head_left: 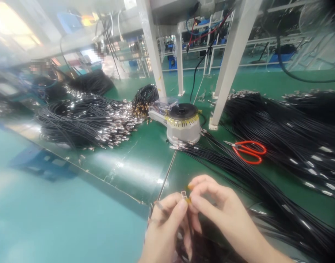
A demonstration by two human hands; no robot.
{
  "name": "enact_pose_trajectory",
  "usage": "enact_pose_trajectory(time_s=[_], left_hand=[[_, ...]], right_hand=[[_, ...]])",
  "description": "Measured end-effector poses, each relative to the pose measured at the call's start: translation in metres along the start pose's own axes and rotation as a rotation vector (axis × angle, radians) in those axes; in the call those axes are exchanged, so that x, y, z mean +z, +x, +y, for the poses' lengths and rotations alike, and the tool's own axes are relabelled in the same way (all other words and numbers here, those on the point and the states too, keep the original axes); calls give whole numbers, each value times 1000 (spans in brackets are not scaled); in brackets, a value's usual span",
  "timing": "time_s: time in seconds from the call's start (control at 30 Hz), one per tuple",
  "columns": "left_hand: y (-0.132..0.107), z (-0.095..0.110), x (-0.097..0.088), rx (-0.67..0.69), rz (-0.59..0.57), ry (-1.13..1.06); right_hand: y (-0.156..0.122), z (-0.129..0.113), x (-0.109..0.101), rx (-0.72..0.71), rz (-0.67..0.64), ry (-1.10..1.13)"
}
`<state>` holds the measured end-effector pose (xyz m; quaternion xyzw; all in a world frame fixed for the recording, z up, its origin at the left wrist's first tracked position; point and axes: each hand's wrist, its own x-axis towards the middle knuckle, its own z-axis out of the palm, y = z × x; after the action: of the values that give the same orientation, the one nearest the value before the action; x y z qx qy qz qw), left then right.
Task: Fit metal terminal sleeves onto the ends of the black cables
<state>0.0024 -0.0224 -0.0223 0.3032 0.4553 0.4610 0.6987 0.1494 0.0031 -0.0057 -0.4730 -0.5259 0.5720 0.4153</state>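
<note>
My left hand [164,226] and my right hand [219,210] meet near the bottom middle of the head view, fingertips pinched together. Between them is a small metal terminal [183,194] with a bit of yellow tape [188,200] at it. The left hand also grips black wires [183,241] that run down below it. A long bundle of black cables [238,171] with metal ends lies just to the right of both hands on the green table [134,164].
A white tape dispenser [181,124] stands mid-table. Red-handled scissors [248,150] lie on the right-hand cables. A coiled heap of black cables [82,120] with metal terminals sits to the left, and a smaller coil [144,98] lies behind it. White frame legs [230,62] rise behind.
</note>
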Motion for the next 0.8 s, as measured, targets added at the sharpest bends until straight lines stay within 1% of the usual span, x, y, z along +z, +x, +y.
enact_pose_trajectory(time_s=[0.1, 0.17, 0.33, 0.47, 0.53, 0.6, 0.7, 0.8], left_hand=[[-2, -1, -1, 22, -15, -48], [-3, 1, -1, 10, -14, -69], [-1, 7, 1, -28, 99, -56], [0, 5, 3, -21, 132, -93], [1, 2, 2, -23, 119, -143], [2, -1, 0, -26, 77, -175], [3, -3, -5, -31, -4, -178], [4, 0, -5, -37, -32, -161]], right_hand=[[-1, 0, -1, 16, -12, 31], [-1, -1, -1, 15, 3, 26], [1, -1, -1, 8, 8, 30], [1, -4, 4, -7, 7, 53], [1, -5, 6, -2, 10, 89], [3, -4, 7, 18, -18, 131], [5, -1, 6, 31, -77, 175], [7, 3, 6, 6, -69, 156]])
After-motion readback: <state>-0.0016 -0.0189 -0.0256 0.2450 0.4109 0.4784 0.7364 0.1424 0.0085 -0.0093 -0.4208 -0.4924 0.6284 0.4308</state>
